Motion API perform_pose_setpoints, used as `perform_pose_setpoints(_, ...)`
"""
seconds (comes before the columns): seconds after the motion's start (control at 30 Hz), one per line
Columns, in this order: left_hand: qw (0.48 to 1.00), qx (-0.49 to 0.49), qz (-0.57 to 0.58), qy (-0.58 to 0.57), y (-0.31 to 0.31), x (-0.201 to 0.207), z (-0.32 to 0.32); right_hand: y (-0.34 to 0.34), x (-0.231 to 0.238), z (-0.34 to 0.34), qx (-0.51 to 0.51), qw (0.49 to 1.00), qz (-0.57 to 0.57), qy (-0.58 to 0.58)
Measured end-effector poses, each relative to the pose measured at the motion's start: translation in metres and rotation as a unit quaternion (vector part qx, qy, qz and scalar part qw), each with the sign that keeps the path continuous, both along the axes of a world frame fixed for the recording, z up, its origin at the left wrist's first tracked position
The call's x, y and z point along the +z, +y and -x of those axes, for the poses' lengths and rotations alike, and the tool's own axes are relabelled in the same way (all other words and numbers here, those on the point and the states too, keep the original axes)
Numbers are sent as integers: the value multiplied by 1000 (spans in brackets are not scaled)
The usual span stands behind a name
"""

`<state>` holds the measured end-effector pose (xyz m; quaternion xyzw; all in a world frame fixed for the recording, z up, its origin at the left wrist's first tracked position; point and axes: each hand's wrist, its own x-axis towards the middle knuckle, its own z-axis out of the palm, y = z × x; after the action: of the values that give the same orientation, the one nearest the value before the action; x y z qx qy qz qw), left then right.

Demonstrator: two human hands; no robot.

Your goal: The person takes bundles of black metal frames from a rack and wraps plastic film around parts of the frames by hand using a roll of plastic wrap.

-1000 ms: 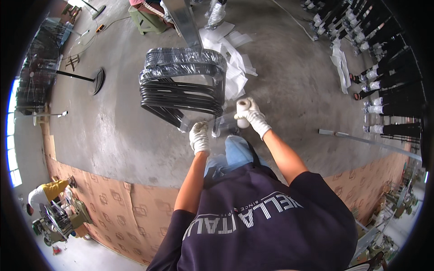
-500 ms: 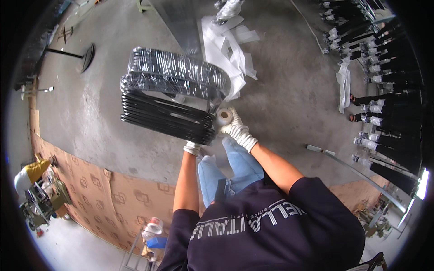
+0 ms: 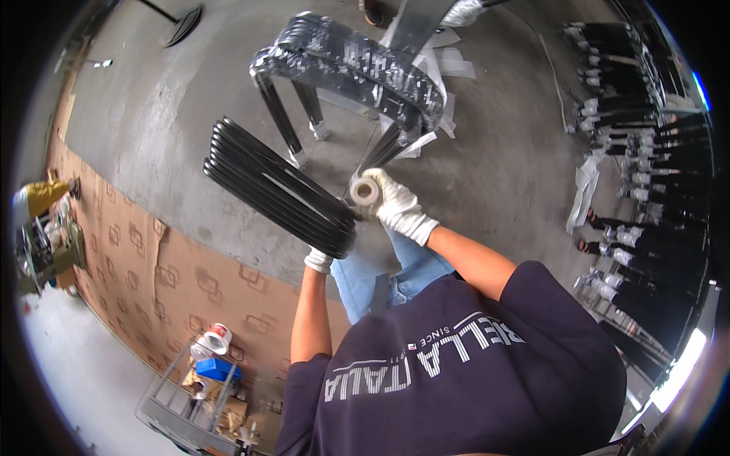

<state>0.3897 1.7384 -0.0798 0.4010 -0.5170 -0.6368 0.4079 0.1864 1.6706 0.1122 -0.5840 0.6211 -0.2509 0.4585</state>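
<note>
A bundle of black looped tubular frames (image 3: 277,186) slants across the middle, its near end by my legs. My left hand (image 3: 318,260), in a white knit glove, holds that near end from below; its fingers are hidden behind the tubes. My gloved right hand (image 3: 401,207) is closed around a roll of clear stretch film (image 3: 365,191), its round end and cardboard core facing up. The roll is right beside the bundle's near end. Beyond them stands another black bundle (image 3: 357,64) with shiny clear film around its upper part and wrapped leg ends toward the floor.
White sheets (image 3: 453,64) lie on the grey floor past the wrapped bundle. Rows of black legs with wrapped ends (image 3: 631,182) line the right side. Patterned brown sheeting (image 3: 190,266) covers the floor at left, near a metal cart (image 3: 171,406) with a blue bin (image 3: 217,369).
The bare bundle has turned, its far end now angled up and apart from the wrapped bundle, which appears farther off. Both hands keep their holds. The whole view has shifted.
</note>
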Motion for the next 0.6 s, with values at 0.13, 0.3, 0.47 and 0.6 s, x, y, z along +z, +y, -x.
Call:
perform_pose_setpoints(0.13,972,81,105,-195,11,61,12,-22,4,-19,156,983,-46,-82)
perform_pose_setpoints(0.3,931,212,-235,-180,23,130,17,-14,-98,-45,149,941,-29,-301)
perform_pose_setpoints(0.47,903,186,32,-386,-14,135,32,-26,-60,-49,189,934,-144,-265)
perform_pose_setpoints(0.6,878,387,-127,-252,-30,182,46,-18,-44,-43,-91,726,-488,-477)
